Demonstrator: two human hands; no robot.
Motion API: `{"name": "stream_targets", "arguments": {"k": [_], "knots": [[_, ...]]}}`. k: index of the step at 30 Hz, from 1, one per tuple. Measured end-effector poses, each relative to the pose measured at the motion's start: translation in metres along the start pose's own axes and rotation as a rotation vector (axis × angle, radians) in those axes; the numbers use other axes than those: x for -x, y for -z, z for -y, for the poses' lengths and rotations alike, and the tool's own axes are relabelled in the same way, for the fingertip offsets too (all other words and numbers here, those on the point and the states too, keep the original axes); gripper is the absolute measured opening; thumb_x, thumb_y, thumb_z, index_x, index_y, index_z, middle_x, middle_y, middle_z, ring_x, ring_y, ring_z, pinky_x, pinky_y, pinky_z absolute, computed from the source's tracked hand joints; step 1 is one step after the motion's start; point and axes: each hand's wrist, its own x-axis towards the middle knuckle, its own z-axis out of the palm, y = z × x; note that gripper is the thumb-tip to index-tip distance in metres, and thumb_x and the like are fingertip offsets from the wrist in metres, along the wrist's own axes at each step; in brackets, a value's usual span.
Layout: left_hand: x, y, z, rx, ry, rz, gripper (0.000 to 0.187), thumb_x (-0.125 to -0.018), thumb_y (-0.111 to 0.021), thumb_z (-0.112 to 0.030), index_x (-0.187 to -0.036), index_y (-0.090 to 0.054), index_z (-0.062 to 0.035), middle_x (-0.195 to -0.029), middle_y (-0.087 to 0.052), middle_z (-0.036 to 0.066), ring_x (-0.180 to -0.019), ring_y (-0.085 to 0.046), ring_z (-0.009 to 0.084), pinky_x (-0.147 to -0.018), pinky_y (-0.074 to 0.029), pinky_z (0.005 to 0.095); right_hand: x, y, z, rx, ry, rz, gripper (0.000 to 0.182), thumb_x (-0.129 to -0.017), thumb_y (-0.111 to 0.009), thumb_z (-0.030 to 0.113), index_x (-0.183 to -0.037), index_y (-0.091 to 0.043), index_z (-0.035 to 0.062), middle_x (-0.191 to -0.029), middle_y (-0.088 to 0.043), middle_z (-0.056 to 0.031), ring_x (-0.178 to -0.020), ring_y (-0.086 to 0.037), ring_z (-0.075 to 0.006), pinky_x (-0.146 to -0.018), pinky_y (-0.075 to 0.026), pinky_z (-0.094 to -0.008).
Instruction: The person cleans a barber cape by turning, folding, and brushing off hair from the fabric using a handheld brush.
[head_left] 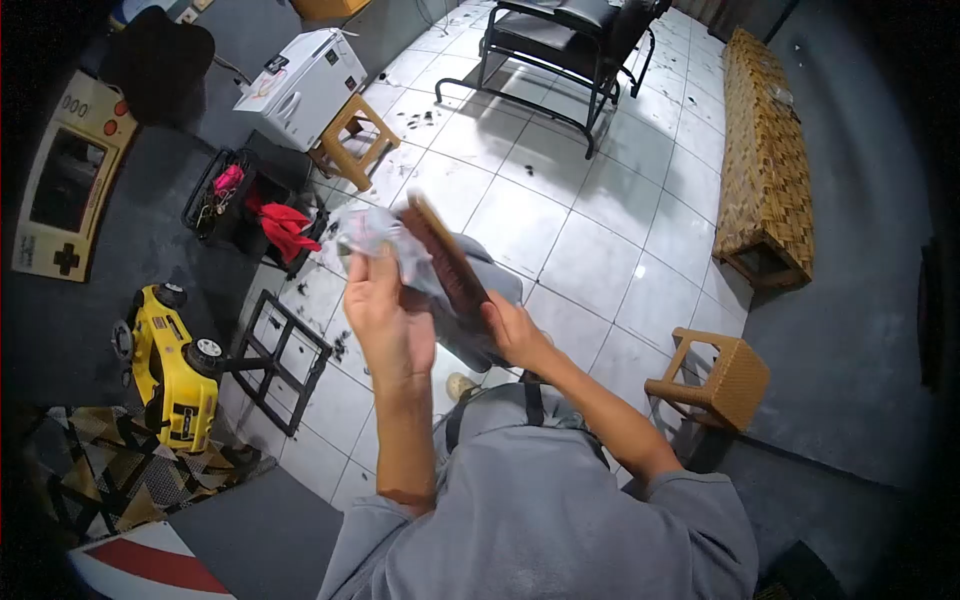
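Observation:
My left hand (385, 305) is raised in front of me, its fingers pinched on a crumpled, whitish translucent plastic bag (375, 230). The bag is blurred and lies against the upper end of a long brown object (445, 258), which looks like a brush or a flat board. My right hand (515, 333) grips the lower end of this brown object, which slants up to the left. Part of the bag seems to hang behind and below the brown object, between my hands.
Dark tufts litter the tiled floor (580, 250). A black chair (570, 40) stands ahead, a woven bench (765, 160) and stool (715, 380) right. To the left are a white box (300, 90), a stool (355, 140), a black frame (280, 360) and a yellow toy car (175, 365).

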Motion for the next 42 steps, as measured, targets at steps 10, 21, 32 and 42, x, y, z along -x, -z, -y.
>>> {"name": "stream_targets", "arguments": {"k": [10, 21, 32, 42], "knots": [[-0.008, 0.029, -0.032, -0.001, 0.033, 0.153, 0.031, -0.091, -0.039, -0.008, -0.121, -0.043, 0.0011, -0.102, -0.058, 0.006, -0.086, -0.058, 0.0124, -0.081, -0.047, 0.0266, 0.106, 0.042, -0.248, 0.557, -0.728, 0.265, 0.039, -0.092, -0.034, 0.030, -0.087, -0.059, 0.0017, -0.062, -0.058, -0.0174, -0.053, -0.060, -0.0313, -0.051, -0.049, -0.0414], [0.010, 0.000, 0.007, -0.248, 0.238, 0.085, 0.033, -0.091, -0.051, -0.024, -0.113, -0.050, 0.0001, -0.098, -0.060, 0.009, -0.085, -0.060, 0.0159, -0.074, -0.049, 0.0290, 0.011, 0.027, 0.057, -0.256, 0.009, 0.058, 0.038, -0.094, -0.038, 0.037, -0.104, -0.048, 0.0019, -0.066, -0.055, -0.0170, -0.061, -0.056, -0.0278, -0.060, -0.045, -0.0355], [0.018, 0.005, -0.045, -0.191, 0.032, -0.035, 0.038, -0.090, -0.050, -0.033, -0.111, -0.053, -0.0010, -0.102, -0.060, 0.011, -0.091, -0.060, 0.0214, -0.081, -0.048, 0.0355, 0.147, 0.035, -0.290, 0.682, -0.691, 0.413, 0.047, -0.085, -0.045, 0.039, -0.080, -0.060, -0.0047, -0.069, -0.062, -0.0188, -0.059, -0.062, -0.0299, -0.057, -0.050, -0.0398], [0.034, -0.012, -0.025, -0.950, 0.157, 0.323, 0.020, -0.084, -0.060, -0.010, -0.099, -0.062, 0.0024, -0.071, -0.055, -0.004, -0.064, -0.046, 0.0025, -0.056, -0.036, 0.0172, 0.011, 0.049, -0.103, -0.241, -0.144, -0.385, 0.043, -0.074, -0.071, 0.031, -0.101, -0.053, 0.0025, -0.066, -0.051, -0.0009, -0.052, -0.047, -0.0110, -0.047, -0.039, -0.0228]]}}
